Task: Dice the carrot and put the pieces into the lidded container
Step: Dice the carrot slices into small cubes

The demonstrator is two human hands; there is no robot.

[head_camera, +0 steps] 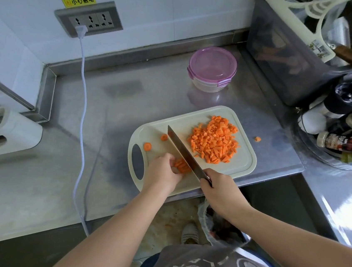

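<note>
A cream cutting board lies on the steel counter. On its right half sits a heap of diced carrot. My left hand holds down a small bunch of carrot strips near the board's front with curled fingers. My right hand grips the handle of a knife, whose blade rests on the board right beside the strips. Two carrot rounds lie near the board's handle hole. One stray piece is on the counter. The round container with a purple lid stands closed behind the board.
A white cable runs from the wall socket down across the counter on the left. A white appliance sits far left. A grey bin and a rack of spice bottles crowd the right side. A rubbish bag hangs below the counter edge.
</note>
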